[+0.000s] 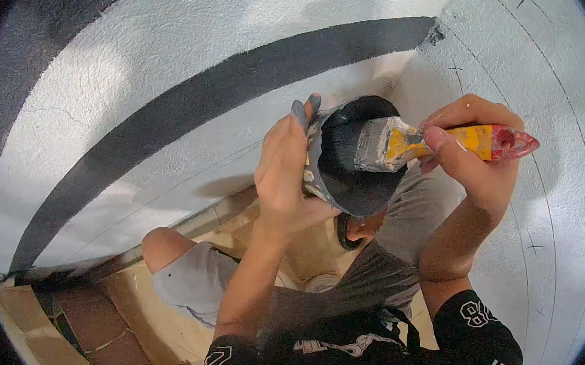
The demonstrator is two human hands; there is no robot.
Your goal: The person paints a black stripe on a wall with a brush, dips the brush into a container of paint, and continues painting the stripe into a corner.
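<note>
My left hand (pixel 285 176) grips a small paint-smeared container (pixel 349 184) full of black paint, tilted toward me, with paint on the fingertips. My right hand (pixel 472 147) holds a wide paintbrush (pixel 401 144) by its yellow and red handle. The brush's black bristles are dipped into the container's paint. Both hands are raised in front of a white textured wall (pixel 154 62).
A broad black painted stripe (pixel 227 90) arcs across the wall, ending near the corner at the right. Thin pencil lines mark the right wall (pixel 551 87). Below, my knee (pixel 165 247) and grey shorts show above a floor covered with cardboard and brown tape (pixel 95 328).
</note>
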